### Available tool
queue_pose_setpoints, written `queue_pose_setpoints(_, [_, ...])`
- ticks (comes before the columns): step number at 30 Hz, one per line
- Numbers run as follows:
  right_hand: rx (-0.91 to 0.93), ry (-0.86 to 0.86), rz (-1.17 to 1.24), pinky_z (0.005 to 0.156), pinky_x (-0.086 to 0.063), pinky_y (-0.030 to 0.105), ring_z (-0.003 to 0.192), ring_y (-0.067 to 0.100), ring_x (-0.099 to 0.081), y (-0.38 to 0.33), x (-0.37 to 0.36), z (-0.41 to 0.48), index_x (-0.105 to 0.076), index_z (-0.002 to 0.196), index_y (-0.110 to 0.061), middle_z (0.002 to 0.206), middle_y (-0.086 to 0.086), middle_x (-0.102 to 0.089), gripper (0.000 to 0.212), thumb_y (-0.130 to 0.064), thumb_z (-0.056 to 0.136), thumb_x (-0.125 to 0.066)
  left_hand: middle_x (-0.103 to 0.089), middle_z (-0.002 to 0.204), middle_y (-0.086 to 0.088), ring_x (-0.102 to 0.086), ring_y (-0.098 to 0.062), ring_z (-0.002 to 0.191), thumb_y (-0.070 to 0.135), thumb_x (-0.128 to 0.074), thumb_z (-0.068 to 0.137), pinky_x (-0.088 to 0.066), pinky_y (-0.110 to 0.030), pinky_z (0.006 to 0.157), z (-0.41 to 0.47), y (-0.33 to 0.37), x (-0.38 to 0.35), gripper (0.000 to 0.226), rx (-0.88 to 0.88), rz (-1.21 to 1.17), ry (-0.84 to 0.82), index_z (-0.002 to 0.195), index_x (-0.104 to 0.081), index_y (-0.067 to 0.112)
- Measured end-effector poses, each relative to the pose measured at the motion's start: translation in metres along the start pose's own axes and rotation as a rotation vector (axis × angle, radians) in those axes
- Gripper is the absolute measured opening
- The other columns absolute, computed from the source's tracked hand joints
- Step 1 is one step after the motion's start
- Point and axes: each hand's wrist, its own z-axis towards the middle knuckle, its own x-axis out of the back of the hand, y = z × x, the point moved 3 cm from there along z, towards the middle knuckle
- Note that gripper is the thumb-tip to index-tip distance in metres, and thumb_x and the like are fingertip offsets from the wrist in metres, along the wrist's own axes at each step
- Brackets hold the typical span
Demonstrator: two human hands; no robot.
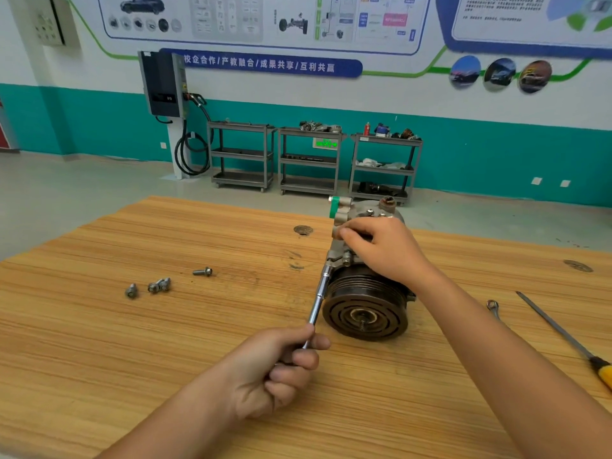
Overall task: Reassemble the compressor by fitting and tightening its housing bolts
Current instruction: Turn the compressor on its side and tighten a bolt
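Observation:
The compressor (364, 303) lies on its side on the wooden table (165, 326), its dark pulley facing me. My right hand (384, 250) rests on top of the housing, fingers curled over it and holding it. My left hand (278, 366) grips the handle of a chrome socket wrench (318, 299); the tool's far end sits at a bolt on the housing's left flange. Several loose bolts (159, 284) lie on the table to the left, one bolt (202, 272) a little apart from the others.
A long screwdriver with a yellow handle (563, 336) and a spanner (493, 308) lie on the table at the right. Grey tool carts (311, 160) and a wall charger (164, 84) stand across the floor by the far wall.

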Motion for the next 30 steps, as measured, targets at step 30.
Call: queue_pose_setpoints(30, [0.029,0.045,-0.062,0.067,-0.043,0.025,0.094,0.017,-0.062,-0.003,-0.003,-0.003,-0.069,0.112,-0.025,0.103,-0.003,-0.071,0.029,-0.033,0.094,-0.047,-0.034,0.039,0.006,-0.03,-0.006,0.028,0.02,-0.043,0.099,-0.02,-0.013,0.028,0.007,-0.012,-0.019,0.024,-0.488,0.031,0.491,0.092,-0.063,0.008])
